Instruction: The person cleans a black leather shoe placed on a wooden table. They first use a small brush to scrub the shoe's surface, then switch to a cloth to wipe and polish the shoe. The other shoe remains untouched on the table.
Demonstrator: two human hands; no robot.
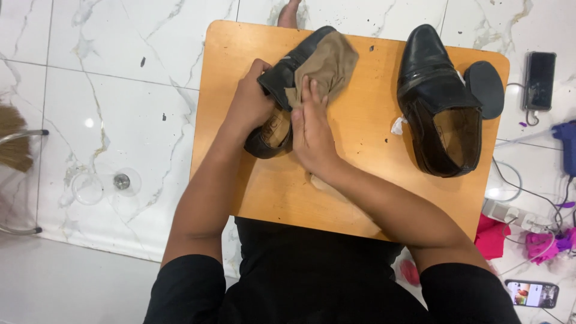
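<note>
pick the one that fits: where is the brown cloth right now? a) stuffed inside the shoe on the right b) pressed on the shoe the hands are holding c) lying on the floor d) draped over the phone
b: the brown cloth lies over the black shoe that the left hand grips, with the right hand flat against it; the other shoe stands apart on the wooden board, uncovered.

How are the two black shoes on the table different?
The left shoe is gripped by the left hand, with a tan cloth pressed on it by the right hand; the right shoe stands alone, untouched and uncovered. Both are black and rest on the wooden table.
</note>
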